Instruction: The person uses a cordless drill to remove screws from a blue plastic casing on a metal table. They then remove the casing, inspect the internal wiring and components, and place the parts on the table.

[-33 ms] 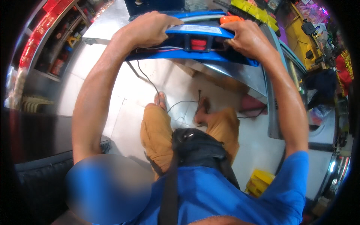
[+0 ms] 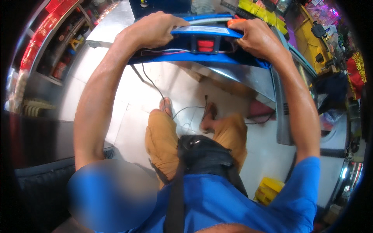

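A blue casing (image 2: 182, 57) hangs across the top of the view, its dark inner side turned toward me. A red rocker switch (image 2: 205, 46) sits in a black frame at its middle, with thin wires running to both sides. My left hand (image 2: 155, 30) is closed over the upper edge at the left, beside a white label strip (image 2: 206, 29). At the right end, my right hand (image 2: 258, 39) is closed on the same edge. An orange piece (image 2: 235, 23) shows by its thumb; I cannot tell whether that hand holds it too.
A metal-topped table (image 2: 110, 29) stands at the upper left. Black cable (image 2: 155, 87) hangs to the tiled floor between my feet. Shelves with red packages (image 2: 39, 37) line the left; yellow bins (image 2: 256, 11) stand at the upper right. A yellow container (image 2: 268, 190) lies low right.
My right hand has shifted slightly, covering more of the orange piece. The casing has tilted a little; both hands keep their grip.
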A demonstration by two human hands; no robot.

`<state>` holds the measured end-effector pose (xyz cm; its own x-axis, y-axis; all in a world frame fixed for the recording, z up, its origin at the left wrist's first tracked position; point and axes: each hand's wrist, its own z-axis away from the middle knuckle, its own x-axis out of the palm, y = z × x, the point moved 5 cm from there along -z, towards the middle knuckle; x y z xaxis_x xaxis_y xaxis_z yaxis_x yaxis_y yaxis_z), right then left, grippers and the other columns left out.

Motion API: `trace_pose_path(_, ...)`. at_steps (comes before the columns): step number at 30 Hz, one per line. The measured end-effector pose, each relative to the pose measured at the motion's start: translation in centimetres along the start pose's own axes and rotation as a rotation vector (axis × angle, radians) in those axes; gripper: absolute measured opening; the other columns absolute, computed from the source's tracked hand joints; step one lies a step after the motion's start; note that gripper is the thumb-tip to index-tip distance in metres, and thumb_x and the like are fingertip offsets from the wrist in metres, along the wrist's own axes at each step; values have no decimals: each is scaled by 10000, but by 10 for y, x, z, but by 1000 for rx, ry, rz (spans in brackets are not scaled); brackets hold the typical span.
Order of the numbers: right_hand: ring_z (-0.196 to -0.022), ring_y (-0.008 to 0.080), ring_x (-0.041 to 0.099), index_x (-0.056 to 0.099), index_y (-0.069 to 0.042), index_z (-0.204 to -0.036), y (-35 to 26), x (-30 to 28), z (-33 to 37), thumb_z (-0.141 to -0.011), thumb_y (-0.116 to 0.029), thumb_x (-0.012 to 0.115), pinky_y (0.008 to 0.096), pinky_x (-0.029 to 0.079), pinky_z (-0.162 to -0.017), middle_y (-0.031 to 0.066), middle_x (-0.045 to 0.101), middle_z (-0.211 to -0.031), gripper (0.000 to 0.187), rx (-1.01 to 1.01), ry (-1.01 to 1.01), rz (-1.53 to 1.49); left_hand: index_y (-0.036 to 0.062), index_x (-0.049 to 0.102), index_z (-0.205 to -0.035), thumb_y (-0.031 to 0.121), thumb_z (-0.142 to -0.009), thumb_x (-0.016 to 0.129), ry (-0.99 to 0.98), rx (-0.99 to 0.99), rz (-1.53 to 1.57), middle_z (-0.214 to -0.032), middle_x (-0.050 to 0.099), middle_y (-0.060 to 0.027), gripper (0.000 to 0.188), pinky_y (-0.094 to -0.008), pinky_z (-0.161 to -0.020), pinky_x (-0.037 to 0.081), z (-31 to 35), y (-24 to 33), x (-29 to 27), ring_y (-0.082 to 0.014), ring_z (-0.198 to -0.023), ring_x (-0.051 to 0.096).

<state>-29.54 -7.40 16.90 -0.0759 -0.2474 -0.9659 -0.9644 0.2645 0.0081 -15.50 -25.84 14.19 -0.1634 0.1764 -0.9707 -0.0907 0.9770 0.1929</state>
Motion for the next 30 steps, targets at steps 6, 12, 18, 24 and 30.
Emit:
trace_pose_path(6, -779, 375, 693, 765, -65, -966, 18, -53, -44, -797, -244, 748, 445, 542, -729, 214, 697, -798, 247, -68, -19, 59, 155, 629, -1358, -33, -890, 547, -11, -7, 121, -1155, 730, -145, 511, -350, -876, 589, -10, -9, -32, -255, -921, 738)
trace_pose_path(12, -946, 317, 729, 723, 29, -1102, 57, -78, -43, -790, -331, 824, 384, 564, -833, 208, 738, -1049, 487, 84, -31, -111, 120, 625, -1346, -41, -869, 579, -70, -101, 249, -1181, 724, -140, 506, -339, -952, 537, -21, -48, -27, -240, -971, 703)
trace_pose_path(18, -944, 290, 719, 697, -9, -1196, 81, -52, -10, -876, -417, 741, 382, 549, -850, 192, 731, -1072, 520, 206, 79, -266, 128, 648, -1326, -23, -883, 599, -52, 21, 234, -1163, 724, -158, 470, -359, -943, 555, -35, -59, -23, -275, -985, 721)
trace_pose_path(24, -1114, 215, 637, 368, -16, -1515, 71, -32, 9, -767, -516, 833, 342, 517, -928, 166, 622, -1280, 1013, 152, 51, -693, 26, 657, -1268, 43, -876, 669, -140, -39, 290, -1144, 733, -116, 393, -317, -917, 507, -43, -78, -30, -168, -967, 653)
trace_pose_path(30, -1124, 222, 634, 393, 1, -1485, 66, -22, 12, -724, -298, 901, 370, 497, -986, 152, 647, -1239, 962, 40, 152, -687, 57, 661, -1284, 95, -912, 661, -204, -64, 302, -1134, 731, -113, 374, -331, -935, 525, -47, -83, -33, -184, -972, 678)
